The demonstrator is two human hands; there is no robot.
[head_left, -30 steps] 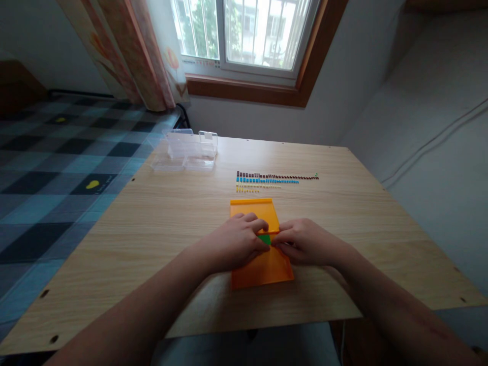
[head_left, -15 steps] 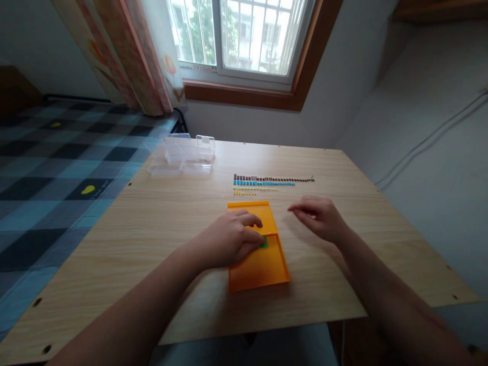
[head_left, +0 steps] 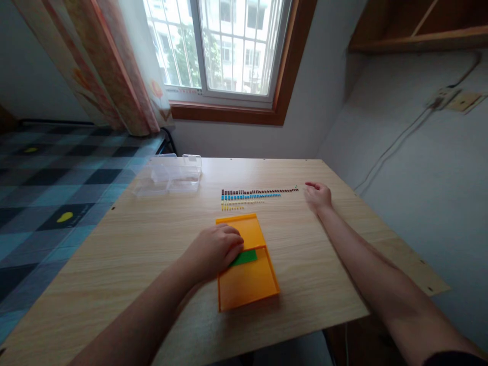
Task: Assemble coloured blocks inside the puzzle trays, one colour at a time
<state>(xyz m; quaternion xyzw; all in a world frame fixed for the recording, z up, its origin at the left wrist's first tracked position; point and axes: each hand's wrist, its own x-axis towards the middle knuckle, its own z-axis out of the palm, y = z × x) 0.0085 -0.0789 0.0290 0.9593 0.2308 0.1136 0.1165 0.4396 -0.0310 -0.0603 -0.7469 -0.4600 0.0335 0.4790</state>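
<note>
My left hand (head_left: 215,250) is closed on one end of a flat green strip (head_left: 246,257) that lies across the orange tray (head_left: 249,292). Its fingers cover the strip's left part. Over the table's right side, my right hand (head_left: 319,195) has its index finger stretched leftward and nothing visible in it; the lower fingers are blurred. Nearest to it is the right end of a row of tiny dark brown pieces (head_left: 251,192), where a tiny green piece (head_left: 296,186) sits. Rows of blue pieces (head_left: 247,196), pale pieces (head_left: 244,202) and yellow pieces (head_left: 232,208) lie closer to me.
A clear plastic box (head_left: 168,180) with its lid up stands at the table's back left. The wooden table (head_left: 152,239) has a bed (head_left: 95,175) to its left and a wall with a cable (head_left: 392,142) to its right. Ahead is a window (head_left: 232,51).
My right hand has moved away from me and to the right, toward the end of the brown row. My left hand has shifted left, uncovering more green strip. The view has tilted and turned right.
</note>
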